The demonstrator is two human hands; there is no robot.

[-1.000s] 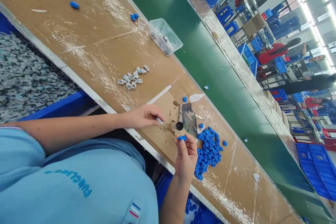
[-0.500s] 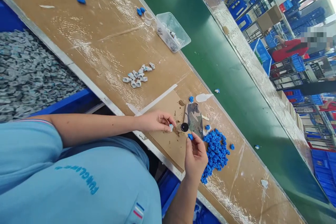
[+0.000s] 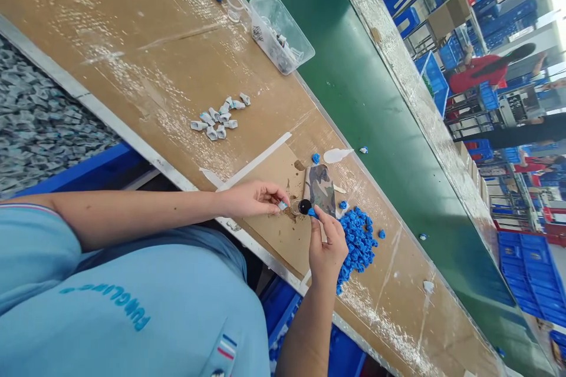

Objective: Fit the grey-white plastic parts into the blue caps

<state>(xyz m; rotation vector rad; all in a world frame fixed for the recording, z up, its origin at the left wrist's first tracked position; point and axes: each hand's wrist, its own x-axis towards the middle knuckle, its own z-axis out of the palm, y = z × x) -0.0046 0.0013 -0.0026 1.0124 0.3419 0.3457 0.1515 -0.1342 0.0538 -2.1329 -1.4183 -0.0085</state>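
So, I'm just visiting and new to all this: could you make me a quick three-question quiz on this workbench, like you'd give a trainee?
1. Which hand holds the small blue piece, and what is in the other?

2. Multiple choice: the camouflage-patterned item lies nearest to
A) the clear plastic box
B) the heap of blue pieces
C) the loose group of pale pieces

3. True or false: the heap of blue pieces lies on the green strip.

Key:
1. The right hand; the left hand pinches a small pale piece.
2. B.
3. False; it lies on the brown tabletop.
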